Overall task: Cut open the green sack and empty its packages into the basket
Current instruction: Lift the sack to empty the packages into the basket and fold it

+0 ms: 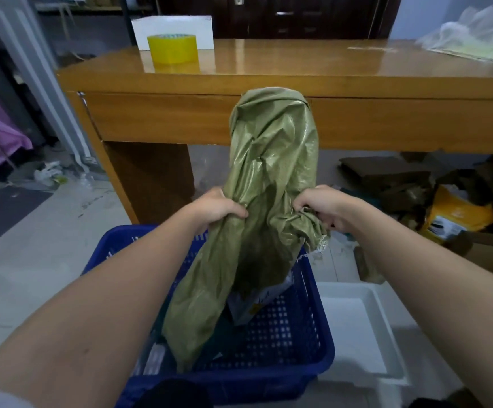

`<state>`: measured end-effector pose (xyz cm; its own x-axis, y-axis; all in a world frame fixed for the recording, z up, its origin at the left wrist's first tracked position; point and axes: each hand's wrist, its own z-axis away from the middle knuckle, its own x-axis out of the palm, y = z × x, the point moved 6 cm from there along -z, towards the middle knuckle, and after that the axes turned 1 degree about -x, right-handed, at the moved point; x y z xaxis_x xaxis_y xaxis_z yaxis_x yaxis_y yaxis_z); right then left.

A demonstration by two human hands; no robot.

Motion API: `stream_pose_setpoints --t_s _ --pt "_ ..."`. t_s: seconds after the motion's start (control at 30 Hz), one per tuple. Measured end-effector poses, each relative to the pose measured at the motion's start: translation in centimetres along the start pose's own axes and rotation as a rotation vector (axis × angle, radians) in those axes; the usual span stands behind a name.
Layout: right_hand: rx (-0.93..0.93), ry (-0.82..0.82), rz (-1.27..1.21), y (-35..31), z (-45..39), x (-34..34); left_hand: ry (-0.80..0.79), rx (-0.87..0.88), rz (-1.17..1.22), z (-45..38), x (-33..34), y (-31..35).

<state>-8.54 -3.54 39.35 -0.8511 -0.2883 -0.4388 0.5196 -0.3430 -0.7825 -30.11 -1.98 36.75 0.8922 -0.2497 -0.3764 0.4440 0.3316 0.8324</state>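
Note:
The green woven sack (271,160) hangs upside down over the blue plastic basket (295,334), its open end drooping inside. My left hand (218,206) grips the sack's left side and my right hand (324,207) clutches a bunched fold on its right. A pale package (254,304) pokes out from under the sack's mouth into the basket. More light-coloured packages (154,360) lie at the basket's left, partly hidden by my arm.
A wooden desk (269,69) stands just behind the sack, with a yellow tape roll (172,50) and a white box on it. A white tray (354,328) sits right of the basket. Cardboard and a yellow bag (457,216) clutter the floor at right.

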Motion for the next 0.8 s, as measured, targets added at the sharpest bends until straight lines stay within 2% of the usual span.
stream_pose_setpoints --t_s 0.07,0.1,0.17,0.23,0.3,0.33,0.4,0.47,0.5,0.53,0.63,0.73,0.8 --pt "-0.006 -0.066 -0.154 0.3 -0.4 0.4 0.001 -0.016 -0.011 0.1 0.3 -0.1" --pt "-0.026 -0.116 -0.346 0.3 -0.6 0.7 0.021 -0.006 -0.002 0.3 0.4 0.1" --pt "-0.039 -0.169 -0.88 0.2 -0.3 0.8 0.081 0.006 0.065 0.3 0.1 0.2" --pt "-0.033 -0.114 -1.305 1.3 -0.9 0.4 0.131 -0.004 0.184 0.7 -0.4 0.0" --pt "-0.022 0.044 -1.449 3.2 -1.7 0.0 0.155 -0.009 0.346 0.7 -1.1 -0.3" --pt "-0.012 0.122 -1.41 4.5 -2.3 0.1 0.16 -0.012 0.421 0.6 -1.5 -0.6" --pt "0.068 0.253 -1.07 6.7 -2.9 0.8 0.162 -0.032 0.518 0.7 -1.8 -0.9" --pt "0.093 0.255 -0.558 7.7 -3.0 2.6 0.147 -0.05 0.574 0.9 -2.0 -1.1" --pt "0.057 0.206 -0.393 7.5 -2.9 3.9 0.129 -0.054 0.592 1.1 -1.9 -1.0" --pt "0.006 0.159 -0.347 6.9 -2.9 5.1 0.107 -0.063 0.594 1.4 -1.8 -0.9" --pt "-0.087 0.142 -0.421 5.1 -3.0 7.4 0.048 -0.098 0.572 1.7 -1.4 -0.9" --pt "0.0 0.098 -0.63 4.5 -3.7 8.4 0.071 -0.117 0.443 1.6 -1.6 -1.3" --pt "0.046 0.106 -0.654 5.6 -4.4 8.5 0.182 -0.101 0.35 1.4 -2.3 -1.9"
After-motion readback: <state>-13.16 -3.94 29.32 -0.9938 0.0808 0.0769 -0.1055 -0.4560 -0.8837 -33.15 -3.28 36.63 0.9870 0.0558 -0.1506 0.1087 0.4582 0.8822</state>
